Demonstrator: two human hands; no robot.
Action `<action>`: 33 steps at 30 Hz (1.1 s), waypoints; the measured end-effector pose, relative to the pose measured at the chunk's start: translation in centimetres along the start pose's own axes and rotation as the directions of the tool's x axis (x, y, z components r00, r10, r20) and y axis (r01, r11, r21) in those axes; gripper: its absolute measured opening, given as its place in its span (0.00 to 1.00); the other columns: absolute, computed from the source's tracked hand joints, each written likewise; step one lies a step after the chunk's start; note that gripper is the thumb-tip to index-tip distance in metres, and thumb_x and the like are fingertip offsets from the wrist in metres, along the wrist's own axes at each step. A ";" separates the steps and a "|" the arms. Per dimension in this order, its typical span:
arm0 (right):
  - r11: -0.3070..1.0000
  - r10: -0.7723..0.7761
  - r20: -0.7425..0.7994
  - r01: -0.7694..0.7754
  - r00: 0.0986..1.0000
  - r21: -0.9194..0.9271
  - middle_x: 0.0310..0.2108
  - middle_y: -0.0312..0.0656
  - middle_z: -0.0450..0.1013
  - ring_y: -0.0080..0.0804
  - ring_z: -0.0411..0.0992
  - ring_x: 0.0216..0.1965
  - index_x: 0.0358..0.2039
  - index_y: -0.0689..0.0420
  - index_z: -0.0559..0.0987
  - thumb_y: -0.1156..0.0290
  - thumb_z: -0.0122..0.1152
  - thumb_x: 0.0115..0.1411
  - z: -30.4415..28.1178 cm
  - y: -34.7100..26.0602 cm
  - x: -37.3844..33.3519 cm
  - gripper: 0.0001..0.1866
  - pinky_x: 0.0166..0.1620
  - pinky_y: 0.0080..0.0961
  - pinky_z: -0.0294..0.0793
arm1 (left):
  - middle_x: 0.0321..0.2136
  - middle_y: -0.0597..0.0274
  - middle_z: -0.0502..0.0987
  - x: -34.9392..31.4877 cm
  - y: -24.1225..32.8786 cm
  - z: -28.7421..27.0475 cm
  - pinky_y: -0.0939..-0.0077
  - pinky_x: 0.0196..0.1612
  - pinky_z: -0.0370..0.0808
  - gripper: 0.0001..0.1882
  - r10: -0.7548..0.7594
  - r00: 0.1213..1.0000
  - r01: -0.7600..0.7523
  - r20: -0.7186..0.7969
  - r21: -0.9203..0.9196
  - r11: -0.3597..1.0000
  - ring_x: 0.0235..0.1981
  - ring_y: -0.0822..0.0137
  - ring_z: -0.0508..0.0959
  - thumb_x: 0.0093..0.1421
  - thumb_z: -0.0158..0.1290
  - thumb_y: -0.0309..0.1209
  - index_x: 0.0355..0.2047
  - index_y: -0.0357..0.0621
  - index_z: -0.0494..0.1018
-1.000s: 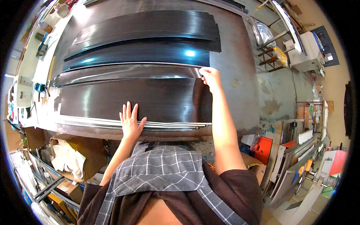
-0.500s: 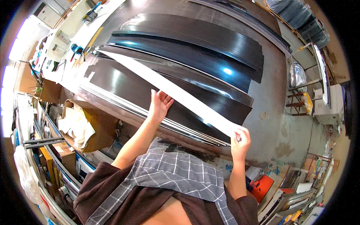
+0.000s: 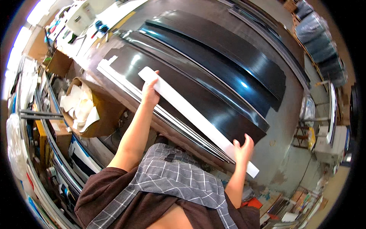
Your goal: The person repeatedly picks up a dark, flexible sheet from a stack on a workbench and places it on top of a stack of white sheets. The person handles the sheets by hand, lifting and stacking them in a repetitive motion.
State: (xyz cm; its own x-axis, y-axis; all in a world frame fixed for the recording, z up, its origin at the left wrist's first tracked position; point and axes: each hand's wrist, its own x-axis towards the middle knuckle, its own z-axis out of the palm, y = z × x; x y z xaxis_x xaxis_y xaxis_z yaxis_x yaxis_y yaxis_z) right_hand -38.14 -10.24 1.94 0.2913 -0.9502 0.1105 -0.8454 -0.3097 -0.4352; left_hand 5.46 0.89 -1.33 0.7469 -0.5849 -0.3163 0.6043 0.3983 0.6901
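Note:
A long white strip [image 3: 194, 116] slants over the dark glossy sheets [image 3: 232, 118] on the table, from upper left to lower right. Close to its far left end, my left hand [image 3: 151, 92] is closed around it. My right hand [image 3: 243, 150] lies over the strip by its near right end, thumb and fingers spread apart; some of its contact with the strip is hidden. Several thin white strips [image 3: 121, 81] lie along the near edge of the table, partly beneath the strip I hold. Farther back are more long black sheets [image 3: 225, 49], overlapping in layers.
An open cardboard box [image 3: 105, 114] with crumpled pale paper [image 3: 78, 107] stands left of me, beside racks of long panels. Tools and bottles crowd the white surface [image 3: 114, 15] at far left. Plastic-wrapped rolls [image 3: 316, 30] and a stool [image 3: 301, 133] are at right.
The white strip has come nearer to me and its far end has slid down toward my left hand. My left hand has closed on it; the fingers of my right hand have spread.

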 end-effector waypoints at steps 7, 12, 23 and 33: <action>0.832 -0.315 0.799 -0.256 0.513 0.492 0.27 0.36 0.76 0.20 0.70 0.29 0.33 0.62 0.79 0.68 0.65 0.53 10.8 -18.8 8.1 0.11 0.35 0.21 0.70 | 0.36 0.69 0.75 -0.5 5.0 -0.6 0.72 0.42 0.75 0.18 -0.038 0.998 0.036 0.043 0.055 0.998 0.37 0.72 0.76 0.59 0.54 0.24 0.51 0.47 0.72; 0.897 -0.307 0.768 -0.097 0.562 0.430 0.22 0.31 0.73 0.18 0.67 0.25 0.28 0.61 0.79 0.72 0.65 0.50 16.3 -21.9 8.7 0.07 0.29 0.21 0.68 | 0.41 0.59 0.76 1.7 7.5 -8.0 0.57 0.51 0.67 0.12 0.512 0.838 -0.189 0.189 0.981 -0.052 0.46 0.55 0.73 0.54 0.58 0.38 0.34 0.45 0.78; 0.880 -0.278 0.724 -0.135 0.632 0.456 0.22 0.34 0.75 0.16 0.69 0.24 0.29 0.64 0.79 0.74 0.64 0.51 17.9 -24.7 9.2 0.07 0.29 0.19 0.69 | 0.57 0.54 0.64 1.6 9.4 -10.9 0.55 0.66 0.51 0.27 0.209 0.855 -0.410 0.475 0.865 -0.288 0.64 0.55 0.57 0.57 0.55 0.38 0.55 0.43 0.63; 0.877 -0.265 0.664 -0.111 0.700 0.467 0.18 0.35 0.74 0.15 0.67 0.21 0.27 0.63 0.80 0.70 0.65 0.51 19.9 -28.3 7.1 0.09 0.27 0.20 0.67 | 0.58 0.43 0.61 1.7 10.6 -10.4 0.57 0.62 0.59 0.38 0.213 0.871 -0.411 0.443 0.894 -0.180 0.59 0.46 0.62 0.54 0.57 0.36 0.62 0.39 0.54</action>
State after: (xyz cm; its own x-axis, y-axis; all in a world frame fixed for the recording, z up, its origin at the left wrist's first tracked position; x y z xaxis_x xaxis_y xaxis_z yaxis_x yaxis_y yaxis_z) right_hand -3.28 -7.62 -2.73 0.7249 -0.5606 -0.4004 -0.5645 -0.1503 -0.8116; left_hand 16.04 11.45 -1.27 0.6556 -0.7380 0.1599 -0.6638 -0.4624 0.5878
